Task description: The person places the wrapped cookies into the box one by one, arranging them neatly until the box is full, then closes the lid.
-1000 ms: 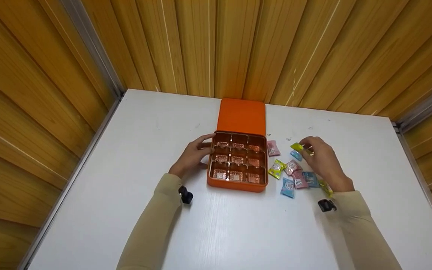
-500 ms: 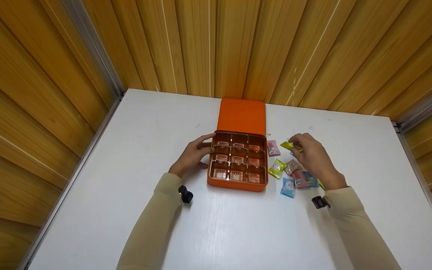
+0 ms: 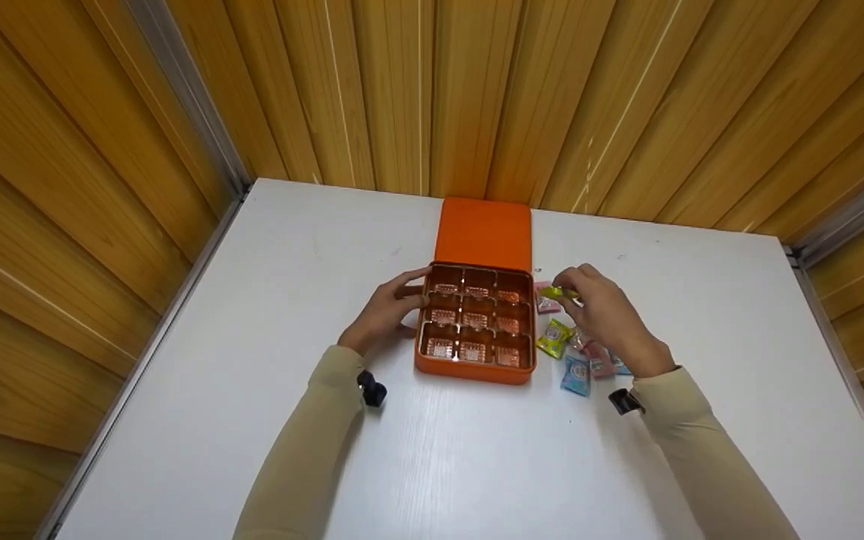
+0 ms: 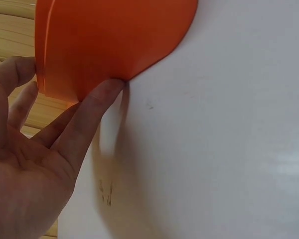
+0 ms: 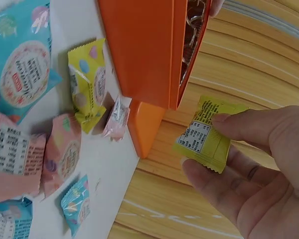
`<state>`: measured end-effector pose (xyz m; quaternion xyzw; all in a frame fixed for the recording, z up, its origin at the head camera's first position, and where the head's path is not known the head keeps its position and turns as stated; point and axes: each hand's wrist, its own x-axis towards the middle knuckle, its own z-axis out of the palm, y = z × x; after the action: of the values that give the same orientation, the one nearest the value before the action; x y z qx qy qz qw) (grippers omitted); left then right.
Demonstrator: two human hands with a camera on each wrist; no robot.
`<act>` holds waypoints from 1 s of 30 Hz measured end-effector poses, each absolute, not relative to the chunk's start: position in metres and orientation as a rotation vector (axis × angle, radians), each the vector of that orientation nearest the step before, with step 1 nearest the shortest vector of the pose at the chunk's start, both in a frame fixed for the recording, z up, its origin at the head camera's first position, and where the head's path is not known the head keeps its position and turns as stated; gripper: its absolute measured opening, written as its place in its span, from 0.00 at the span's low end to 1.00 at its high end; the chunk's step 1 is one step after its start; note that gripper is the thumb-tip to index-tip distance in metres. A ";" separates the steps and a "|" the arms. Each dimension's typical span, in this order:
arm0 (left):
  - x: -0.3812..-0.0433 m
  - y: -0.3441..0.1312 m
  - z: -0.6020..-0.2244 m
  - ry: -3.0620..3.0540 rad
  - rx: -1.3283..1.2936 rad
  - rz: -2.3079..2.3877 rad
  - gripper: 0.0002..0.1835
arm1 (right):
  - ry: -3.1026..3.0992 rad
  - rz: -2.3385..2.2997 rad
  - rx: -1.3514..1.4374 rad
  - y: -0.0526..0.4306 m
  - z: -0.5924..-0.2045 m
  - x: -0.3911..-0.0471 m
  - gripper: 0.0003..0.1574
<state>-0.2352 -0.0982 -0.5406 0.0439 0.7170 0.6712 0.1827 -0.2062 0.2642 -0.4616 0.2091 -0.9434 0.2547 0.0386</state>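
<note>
An orange tin box (image 3: pixel 475 373) stands on the white table, its brown insert split into several square compartments. My left hand (image 3: pixel 387 309) rests against the tin's left side; in the left wrist view its fingertips (image 4: pixel 109 88) touch the orange wall. Between thumb and fingers my right hand (image 3: pixel 612 315) pinches a small yellow wrapped candy (image 5: pixel 205 134), held up right of the tin. Under that hand lie other wrapped candies: a yellow one (image 3: pixel 554 337), a blue one (image 3: pixel 575 376) and several pink ones (image 5: pixel 62 154), partly hidden by the hand in the head view.
The tin's orange lid (image 3: pixel 484 232) lies folded back behind it, close to the wood-panelled wall (image 3: pixel 469 97). Blue candies (image 5: pixel 22 59) lie among the others right of the tin. A metal post (image 3: pixel 184 90) rises past the table's back left corner.
My right hand has moved left toward the tin with the yellow candy, passing over the pink candy by the tin's right side. My left hand has stayed where it was.
</note>
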 end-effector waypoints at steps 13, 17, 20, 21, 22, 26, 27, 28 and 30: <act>-0.237 -0.098 -0.542 2.033 0.128 1.907 0.32 | -2.846 0.872 0.743 0.239 -0.461 -0.207 0.16; -0.237 -0.098 -0.541 2.038 0.124 1.902 0.32 | -2.821 0.857 0.783 0.231 -0.461 -0.208 0.15; -0.237 -0.097 -0.541 2.038 0.118 1.905 0.32 | -2.816 0.844 0.798 0.226 -0.460 -0.208 0.14; -0.237 -0.097 -0.541 2.038 0.118 1.908 0.32 | -2.814 0.844 0.807 0.224 -0.459 -0.208 0.14; -0.237 -0.097 -0.541 2.040 0.118 1.908 0.32 | -2.812 0.841 0.817 0.223 -0.459 -0.208 0.14; -0.237 -0.096 -0.540 2.053 0.120 1.895 0.32 | -2.795 0.834 0.869 0.216 -0.459 -0.207 0.15; -0.237 -0.096 -0.540 2.057 0.121 1.891 0.32 | -2.793 0.832 0.883 0.215 -0.459 -0.207 0.15; -0.238 -0.096 -0.541 2.060 0.121 1.889 0.32 | -2.791 0.830 0.894 0.213 -0.459 -0.207 0.15; -0.238 -0.096 -0.540 2.057 0.121 1.891 0.32 | -2.791 0.832 0.915 0.210 -0.460 -0.207 0.16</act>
<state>-0.2378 -0.0963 -0.5405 0.0426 0.7246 0.6661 0.1714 -0.2073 0.2101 -0.4597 0.2994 -0.9134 0.2722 0.0443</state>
